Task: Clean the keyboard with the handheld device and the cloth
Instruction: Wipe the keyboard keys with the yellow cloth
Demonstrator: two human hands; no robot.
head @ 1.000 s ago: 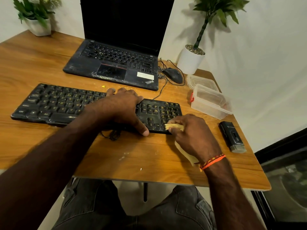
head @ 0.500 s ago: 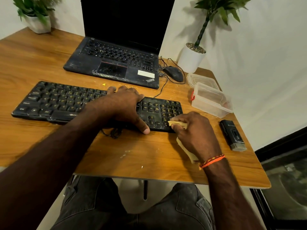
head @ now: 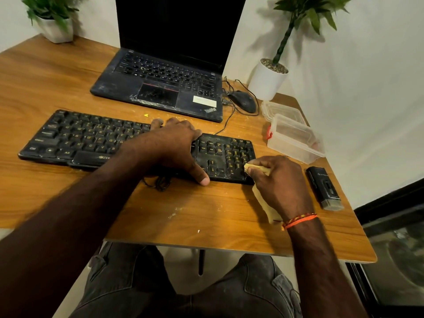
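Note:
A black keyboard (head: 87,141) with yellow lettering lies across the wooden table (head: 206,214). My left hand (head: 174,145) rests flat on its middle, fingers over the far edge and thumb at the near edge. My right hand (head: 277,180) pinches a yellow cloth (head: 266,204) and presses its tip against the number pad's near right corner. The rest of the cloth hangs under my palm. A black handheld device (head: 324,187) lies on the table right of that hand, untouched.
An open dusty laptop (head: 160,86) sits behind the keyboard, with a black mouse (head: 243,101) and cables to its right. A clear plastic box (head: 296,138) and its lid (head: 283,110) stand at the right edge. Potted plants (head: 268,81) occupy both back corners. Crumbs dot the table.
My right hand has slid the cloth a little to the right along the number pad's near edge. My left hand has stayed on the keyboard.

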